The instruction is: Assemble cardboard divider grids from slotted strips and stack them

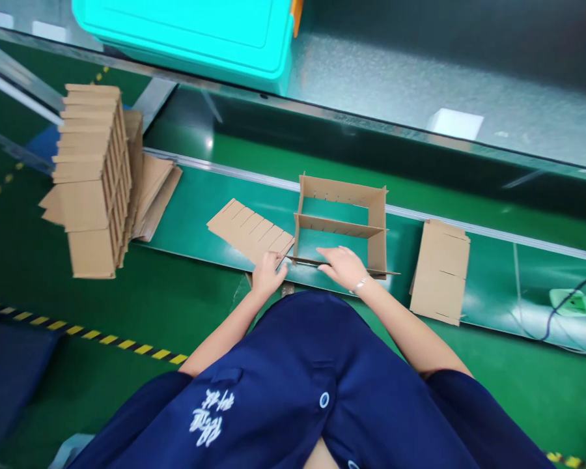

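Note:
A partly assembled cardboard divider grid stands on the green bench, made of slotted strips crossing upright. Its nearest strip, a cardboard divider strip, is seen almost edge-on. At this strip's left end is my left hand, its finger and thumb closed around the tip. My right hand straddles the same strip further right, with the fingers on the far side and the thumb on the near side. Flat slotted cardboard strips lie left of the grid, close to my left hand.
A tall stack of folded cardboard dividers stands at the left, with flat sheets beside it. Another cardboard pile lies at the right, before a green object and a dark cable. A turquoise bin sits on the raised metal shelf.

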A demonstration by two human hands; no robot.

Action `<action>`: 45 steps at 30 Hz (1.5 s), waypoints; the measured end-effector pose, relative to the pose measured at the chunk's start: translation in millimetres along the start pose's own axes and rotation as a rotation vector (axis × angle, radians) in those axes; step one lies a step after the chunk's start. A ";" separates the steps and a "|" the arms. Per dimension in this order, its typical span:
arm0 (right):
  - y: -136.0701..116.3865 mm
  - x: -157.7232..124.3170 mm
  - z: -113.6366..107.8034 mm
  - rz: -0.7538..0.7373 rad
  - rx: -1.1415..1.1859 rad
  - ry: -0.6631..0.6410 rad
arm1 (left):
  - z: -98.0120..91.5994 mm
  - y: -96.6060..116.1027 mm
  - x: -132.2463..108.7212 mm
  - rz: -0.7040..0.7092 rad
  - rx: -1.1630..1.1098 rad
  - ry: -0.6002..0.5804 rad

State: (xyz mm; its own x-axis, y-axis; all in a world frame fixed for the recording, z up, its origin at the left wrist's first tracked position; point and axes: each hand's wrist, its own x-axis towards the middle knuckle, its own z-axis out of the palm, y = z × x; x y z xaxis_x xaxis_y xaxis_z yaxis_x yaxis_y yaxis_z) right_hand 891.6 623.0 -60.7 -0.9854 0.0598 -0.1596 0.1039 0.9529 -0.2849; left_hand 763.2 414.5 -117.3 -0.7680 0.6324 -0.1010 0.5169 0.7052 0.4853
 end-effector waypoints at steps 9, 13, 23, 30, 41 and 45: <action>115.0 -70.7 9.1 0.343 0.206 0.210 | 25.7 39.1 38.6 0.440 0.132 -0.170; 125.9 -89.6 10.3 0.332 0.505 0.321 | 18.7 44.7 35.6 0.527 0.211 -0.145; 120.8 -151.5 100.0 0.871 0.513 -0.054 | 54.0 192.6 47.8 0.894 0.259 -0.427; 101.5 -112.4 107.3 1.058 0.125 -0.120 | 93.0 220.6 55.9 0.900 0.429 -0.638; 97.0 -121.1 130.3 1.025 0.105 0.013 | 87.0 217.7 54.0 0.857 0.525 -0.627; 97.3 -120.3 135.6 0.989 0.084 0.022 | 84.3 214.5 51.8 0.881 0.522 -0.635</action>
State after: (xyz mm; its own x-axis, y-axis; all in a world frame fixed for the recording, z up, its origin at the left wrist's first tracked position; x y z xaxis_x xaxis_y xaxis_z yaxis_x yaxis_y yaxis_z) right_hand 1038.5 668.2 -197.5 -0.4523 0.8229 -0.3440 0.8890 0.4470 -0.0996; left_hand 866.2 625.5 -91.7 0.1724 0.9034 -0.3927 0.9736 -0.0958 0.2073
